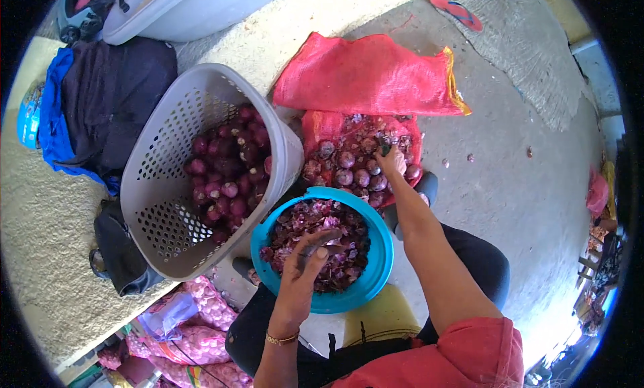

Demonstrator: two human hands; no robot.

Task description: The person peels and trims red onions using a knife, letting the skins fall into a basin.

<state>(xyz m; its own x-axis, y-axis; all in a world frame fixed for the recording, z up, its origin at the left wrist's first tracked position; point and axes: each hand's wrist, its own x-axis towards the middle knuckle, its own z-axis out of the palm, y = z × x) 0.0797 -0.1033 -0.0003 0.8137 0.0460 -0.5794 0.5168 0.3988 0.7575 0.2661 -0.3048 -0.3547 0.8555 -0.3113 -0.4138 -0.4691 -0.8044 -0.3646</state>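
we see our left hand [303, 262] hovering over a round blue bowl [376, 280] that rests between our knees, full of purple onion skins [315, 220]. the hand is clenched on a small knife [320, 248], the thumb lying along its top; the blade itself is hard to make out against the peelings.

our right hand [392, 161] reaches forward, well apart from the left, into a heap of red onions [349, 170] lying on an opened red mesh sack [322, 126] on the concrete floor [516, 186]. its fingers curl down around one onion in the heap, though we cannot tell whether it is lifted or only touched.

just beside the bowl, to our left, a grey perforated laundry basket [168, 146] leans tilted toward us, holding peeled onions [228, 166] that look darker and glossier. a second red sack [365, 76] lies flat beyond the heap. dark clothing on a blue cloth [50, 119] sits on the rough ledge at far left, with a black bag [121, 254] below the basket. pink net bags of small bulbs [201, 321] lie near our left knee. a red flip-flop [456, 11] lies on the floor far ahead.
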